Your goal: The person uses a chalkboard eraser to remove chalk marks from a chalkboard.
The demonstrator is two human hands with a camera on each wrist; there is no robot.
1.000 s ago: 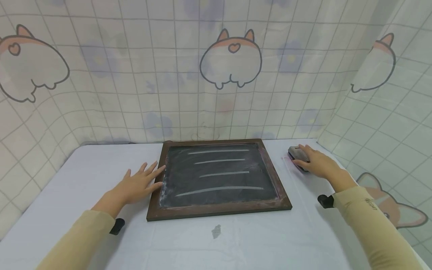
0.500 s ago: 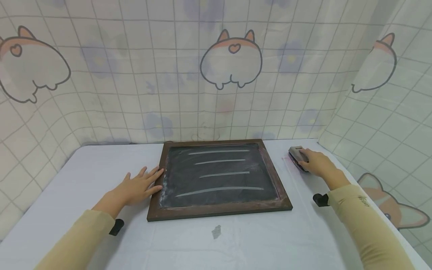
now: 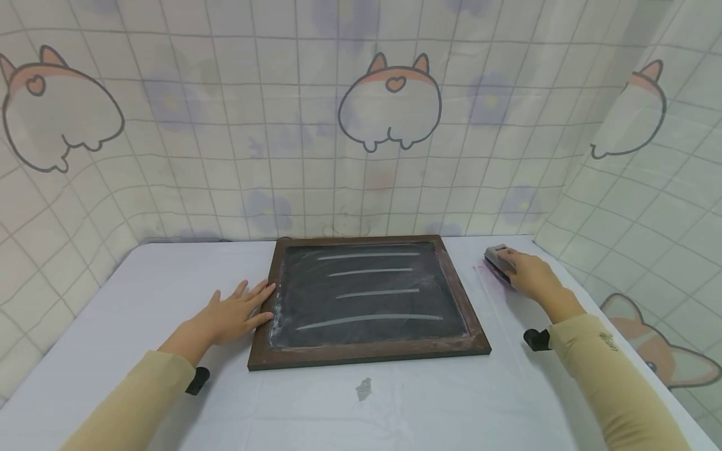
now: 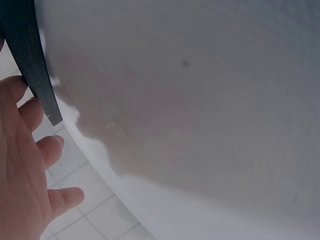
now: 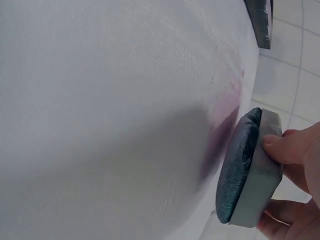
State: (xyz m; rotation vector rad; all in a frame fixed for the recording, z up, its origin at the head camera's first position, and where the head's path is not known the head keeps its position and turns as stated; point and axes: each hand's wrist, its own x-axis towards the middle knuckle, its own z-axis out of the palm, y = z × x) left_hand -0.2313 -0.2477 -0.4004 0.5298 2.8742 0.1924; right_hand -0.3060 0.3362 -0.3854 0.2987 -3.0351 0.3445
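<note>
Curled inward since a second ago, the right hand (image 3: 533, 275) clasps the chalkboard eraser (image 5: 252, 175) between thumb and fingers, while left of that grip the left hand (image 3: 228, 316), fingers spread, touches the framed chalkboard (image 3: 369, 304).

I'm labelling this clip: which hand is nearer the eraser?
Right: the right hand grips the eraser, while the left hand is across the board, touching its left edge.
</note>
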